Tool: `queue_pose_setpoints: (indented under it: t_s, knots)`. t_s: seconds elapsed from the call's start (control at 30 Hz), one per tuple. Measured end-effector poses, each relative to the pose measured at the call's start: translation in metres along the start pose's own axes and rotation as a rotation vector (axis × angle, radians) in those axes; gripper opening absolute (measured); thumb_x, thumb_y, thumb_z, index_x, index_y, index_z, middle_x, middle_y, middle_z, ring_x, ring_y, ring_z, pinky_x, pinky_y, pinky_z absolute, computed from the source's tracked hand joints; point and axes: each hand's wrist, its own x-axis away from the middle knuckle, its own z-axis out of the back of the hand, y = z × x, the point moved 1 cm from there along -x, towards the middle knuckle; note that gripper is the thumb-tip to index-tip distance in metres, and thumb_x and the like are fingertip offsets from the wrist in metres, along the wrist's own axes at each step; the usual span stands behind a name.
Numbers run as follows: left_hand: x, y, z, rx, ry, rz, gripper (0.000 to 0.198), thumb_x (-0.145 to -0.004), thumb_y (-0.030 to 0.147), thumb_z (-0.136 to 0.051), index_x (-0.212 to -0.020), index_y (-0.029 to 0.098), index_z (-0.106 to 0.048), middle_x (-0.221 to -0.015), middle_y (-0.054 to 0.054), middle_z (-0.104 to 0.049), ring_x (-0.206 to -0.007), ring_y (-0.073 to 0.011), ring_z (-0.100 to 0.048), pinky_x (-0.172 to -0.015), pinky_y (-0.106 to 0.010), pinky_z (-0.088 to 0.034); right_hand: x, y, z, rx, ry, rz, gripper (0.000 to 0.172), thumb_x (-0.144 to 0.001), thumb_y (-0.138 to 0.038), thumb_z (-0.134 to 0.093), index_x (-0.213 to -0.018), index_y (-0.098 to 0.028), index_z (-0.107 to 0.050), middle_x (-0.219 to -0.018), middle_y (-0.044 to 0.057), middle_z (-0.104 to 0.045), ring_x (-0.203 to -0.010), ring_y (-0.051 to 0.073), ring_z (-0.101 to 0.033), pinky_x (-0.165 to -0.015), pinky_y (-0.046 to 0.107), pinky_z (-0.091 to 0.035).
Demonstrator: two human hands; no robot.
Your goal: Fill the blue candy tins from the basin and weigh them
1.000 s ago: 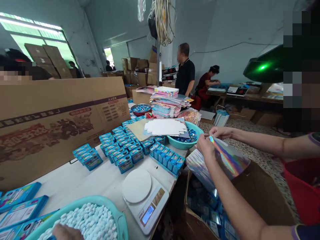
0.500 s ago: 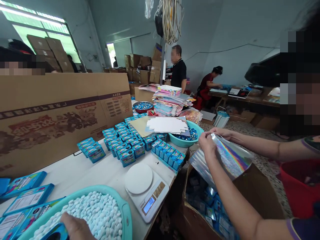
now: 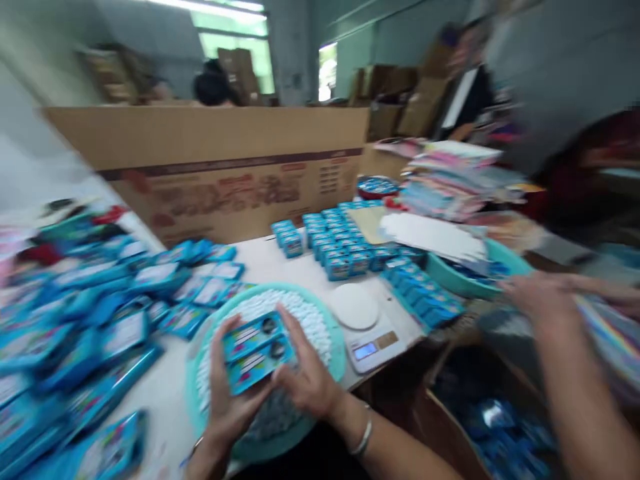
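My left hand [image 3: 225,393] and my right hand [image 3: 306,381] are both closed on an opened blue case [image 3: 255,352], one at each end. They hold it just above a teal basin [image 3: 336,363] full of small white tablets [image 3: 310,320]. The picture is smeared by motion, so fine detail of the case is unclear.
A heap of flat blue cases [image 3: 75,313] lies to the left, and rows of small blue boxes [image 3: 340,247] stand behind a white scale [image 3: 365,327]. A big cardboard sheet [image 3: 225,167] stands at the back. A co-worker's hands [image 3: 545,300] hold a shiny rainbow bag [image 3: 610,340] over an open carton [image 3: 450,413].
The view has swung left and down. Both my hands have come into view over the basin, holding the opened blue case, where only one hand showed at the bottom edge before.
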Motion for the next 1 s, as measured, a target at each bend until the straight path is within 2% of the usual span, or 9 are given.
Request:
queue_pose_setpoints:
  t_s: [0.07, 0.17, 0.27, 0.37, 0.47, 0.57, 0.67, 0.8, 1.0]
  knots:
    - [0.006, 0.004, 0.012, 0.042, 0.000, -0.013, 0.086, -0.065, 0.060, -0.083, -0.133, 0.023, -0.046, -0.127, -0.013, -0.054, -0.112, -0.0315, -0.062, -0.091, -0.043, -0.057, 0.003, 0.001, -0.009, -0.100, -0.016, -0.020, 0.097, -0.086, -0.071, -0.055, -0.161, -0.025, -0.014, -0.168, 0.011, -0.017, -0.153, 0.035, -0.019, -0.125, 0.054, -0.020]
    - [0.008, 0.007, 0.013, 0.115, -0.011, -0.050, 0.077, -0.070, 0.058, -0.080, -0.130, 0.023, -0.047, -0.121, -0.011, -0.056, -0.108, -0.0281, -0.064, -0.089, -0.039, -0.058, 0.006, 0.004, -0.008, -0.094, -0.063, 0.013, 0.097, -0.086, -0.073, -0.051, -0.161, -0.027, -0.010, -0.169, 0.010, -0.013, -0.154, 0.033, -0.016, -0.125, 0.054, -0.017]
    - [0.009, 0.009, 0.018, 0.078, 0.036, -0.104, 0.073, -0.068, 0.047, -0.084, -0.127, 0.023, -0.049, -0.120, -0.011, -0.056, -0.115, -0.0296, -0.061, -0.099, -0.043, -0.053, 0.008, 0.008, 0.003, 0.018, -0.089, 0.067, 0.088, -0.090, -0.072, -0.044, -0.161, -0.029, -0.014, -0.168, 0.009, -0.018, -0.154, 0.032, -0.016, -0.125, 0.055, -0.019]
    - [0.011, 0.010, 0.031, 0.055, 0.091, -0.127, 0.073, -0.064, 0.038, -0.087, -0.125, 0.022, -0.050, -0.120, -0.012, -0.058, -0.117, -0.0304, -0.060, -0.104, -0.047, -0.050, 0.005, 0.021, 0.022, 0.192, -0.008, 0.032, 0.072, -0.096, -0.063, -0.042, -0.157, -0.028, -0.028, -0.163, 0.011, -0.033, -0.151, 0.031, -0.028, -0.121, 0.055, -0.029]
    - [0.010, 0.011, 0.043, 0.182, 0.138, 0.009, 0.081, -0.061, 0.047, -0.089, -0.126, 0.022, -0.049, -0.118, -0.011, -0.061, -0.109, -0.0302, -0.065, -0.095, -0.045, -0.056, -0.005, 0.037, 0.041, 0.426, 0.021, -0.026, 0.060, -0.095, -0.055, -0.052, -0.147, -0.025, -0.048, -0.149, 0.014, -0.051, -0.142, 0.032, -0.044, -0.116, 0.056, -0.038]
    - [0.008, 0.013, 0.048, 0.332, 0.145, 0.184, 0.086, -0.061, 0.052, -0.088, -0.130, 0.024, -0.046, -0.116, -0.009, -0.065, -0.102, -0.0290, -0.068, -0.089, -0.043, -0.059, -0.013, 0.045, 0.050, 0.535, -0.034, -0.001, 0.053, -0.092, -0.052, -0.059, -0.138, -0.025, -0.058, -0.141, 0.014, -0.059, -0.134, 0.033, -0.052, -0.112, 0.056, -0.042]
    - [0.007, 0.016, 0.047, 0.384, 0.122, 0.216, 0.086, -0.060, 0.045, -0.090, -0.130, 0.024, -0.046, -0.116, -0.010, -0.066, -0.103, -0.0291, -0.068, -0.091, -0.043, -0.059, -0.015, 0.042, 0.049, 0.456, -0.014, -0.036, 0.045, -0.092, -0.049, -0.059, -0.130, -0.025, -0.064, -0.135, 0.013, -0.064, -0.128, 0.031, -0.058, -0.109, 0.054, -0.046]
    - [0.008, 0.017, 0.043, 0.370, 0.069, 0.198, 0.087, -0.056, 0.038, -0.093, -0.130, 0.025, -0.048, -0.119, -0.011, -0.064, -0.104, -0.0301, -0.068, -0.088, -0.044, -0.061, -0.010, 0.024, 0.038, 0.167, 0.086, -0.126, 0.044, -0.094, -0.050, -0.058, -0.129, -0.024, -0.063, -0.126, 0.013, -0.069, -0.117, 0.029, -0.066, -0.098, 0.048, -0.054]
    - [0.005, 0.018, 0.035, 0.284, -0.101, 0.141, 0.081, -0.058, 0.037, -0.091, -0.128, 0.024, -0.052, -0.124, -0.011, -0.061, -0.106, -0.0308, -0.068, -0.089, -0.043, -0.060, -0.004, -0.008, 0.028, 0.043, -0.013, 0.047, 0.057, -0.092, -0.050, -0.063, -0.143, -0.029, -0.051, -0.138, 0.010, -0.062, -0.126, 0.027, -0.058, -0.100, 0.044, -0.052]
